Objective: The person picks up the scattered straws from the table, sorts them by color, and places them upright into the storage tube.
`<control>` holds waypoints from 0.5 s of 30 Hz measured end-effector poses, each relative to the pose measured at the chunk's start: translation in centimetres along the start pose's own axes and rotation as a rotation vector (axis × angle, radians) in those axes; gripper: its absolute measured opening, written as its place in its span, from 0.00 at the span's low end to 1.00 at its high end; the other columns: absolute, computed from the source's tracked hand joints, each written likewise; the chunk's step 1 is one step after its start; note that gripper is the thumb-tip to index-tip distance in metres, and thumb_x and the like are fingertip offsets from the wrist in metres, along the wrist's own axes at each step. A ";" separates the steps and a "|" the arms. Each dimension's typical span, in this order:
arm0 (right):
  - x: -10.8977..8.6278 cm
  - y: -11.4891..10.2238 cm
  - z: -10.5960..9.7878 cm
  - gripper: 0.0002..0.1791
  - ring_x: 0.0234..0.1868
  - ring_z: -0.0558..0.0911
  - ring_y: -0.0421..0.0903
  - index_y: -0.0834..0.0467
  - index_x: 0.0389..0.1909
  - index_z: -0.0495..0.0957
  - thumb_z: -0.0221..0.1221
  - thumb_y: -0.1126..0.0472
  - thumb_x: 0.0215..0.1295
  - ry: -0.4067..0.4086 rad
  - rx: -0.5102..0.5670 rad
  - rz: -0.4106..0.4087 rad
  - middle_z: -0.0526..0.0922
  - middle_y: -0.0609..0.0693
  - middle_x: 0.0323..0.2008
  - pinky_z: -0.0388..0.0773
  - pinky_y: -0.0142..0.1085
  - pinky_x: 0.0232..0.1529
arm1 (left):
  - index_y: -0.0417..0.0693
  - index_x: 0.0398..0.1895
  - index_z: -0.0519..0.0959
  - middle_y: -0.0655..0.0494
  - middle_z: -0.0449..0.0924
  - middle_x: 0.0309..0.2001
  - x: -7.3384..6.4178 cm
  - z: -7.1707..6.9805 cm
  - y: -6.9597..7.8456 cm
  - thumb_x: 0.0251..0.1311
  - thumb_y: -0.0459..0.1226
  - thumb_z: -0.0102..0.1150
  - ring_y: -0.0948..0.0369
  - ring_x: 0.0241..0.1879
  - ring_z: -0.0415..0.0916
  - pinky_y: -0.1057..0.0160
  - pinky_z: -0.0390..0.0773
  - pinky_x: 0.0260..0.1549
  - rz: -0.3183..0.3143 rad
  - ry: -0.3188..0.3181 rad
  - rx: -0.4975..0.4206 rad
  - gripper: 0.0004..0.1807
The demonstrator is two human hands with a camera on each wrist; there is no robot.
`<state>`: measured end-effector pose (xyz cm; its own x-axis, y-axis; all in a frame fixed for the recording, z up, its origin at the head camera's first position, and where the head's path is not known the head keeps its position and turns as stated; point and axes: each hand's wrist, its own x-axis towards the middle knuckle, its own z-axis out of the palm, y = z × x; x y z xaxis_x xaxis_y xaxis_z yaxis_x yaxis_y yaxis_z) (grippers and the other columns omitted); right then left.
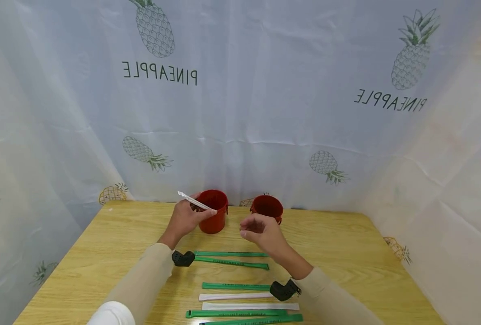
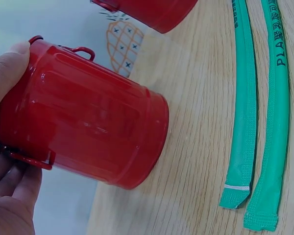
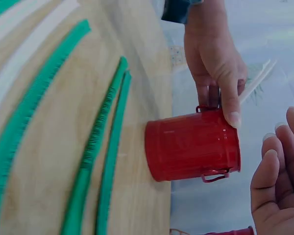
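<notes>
My left hand grips a small red bucket at its rim, thumb on the near side and fingers by a wire handle. White paper-wrapped straws, at least one, slant from this bucket's mouth out over the left hand. Their lower end is lost at the rim, and I cannot tell whether the fingers hold them too. The right hand is raised in front of a second red bucket, fingers loosely bent with nothing between them. In the right wrist view, the right hand's fingertips are apart from the gripped bucket.
Two green-wrapped straws lie crosswise on the wooden table just before the buckets. Nearer me are more green straws and two white straws. A pale pineapple-print curtain hangs behind the table and at its sides.
</notes>
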<state>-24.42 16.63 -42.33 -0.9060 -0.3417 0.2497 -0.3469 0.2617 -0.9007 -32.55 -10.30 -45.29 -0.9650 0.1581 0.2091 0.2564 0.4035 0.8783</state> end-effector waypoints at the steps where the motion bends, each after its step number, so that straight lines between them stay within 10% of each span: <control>1: -0.5 0.1 -0.1 0.10 0.41 0.85 0.38 0.66 0.47 0.83 0.66 0.66 0.69 -0.012 0.008 0.011 0.86 0.67 0.44 0.85 0.29 0.45 | 0.41 0.74 0.71 0.45 0.80 0.67 0.0 0.0 0.0 0.60 0.48 0.76 0.46 0.62 0.79 0.48 0.85 0.59 0.001 -0.002 0.002 0.42; 15: -8.0 3.6 -0.5 0.05 0.32 0.79 0.33 0.66 0.40 0.85 0.68 0.70 0.65 -0.210 -0.086 0.124 0.87 0.58 0.34 0.80 0.27 0.34 | 0.40 0.75 0.70 0.45 0.79 0.68 0.0 -0.1 -0.2 0.61 0.48 0.75 0.46 0.63 0.79 0.47 0.84 0.60 -0.002 -0.007 -0.001 0.42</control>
<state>-18.57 20.72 -47.39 -0.8757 -0.4801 0.0518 -0.2641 0.3863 -0.8837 -32.63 -10.41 -45.40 -0.9651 0.1637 0.2043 0.2545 0.4031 0.8791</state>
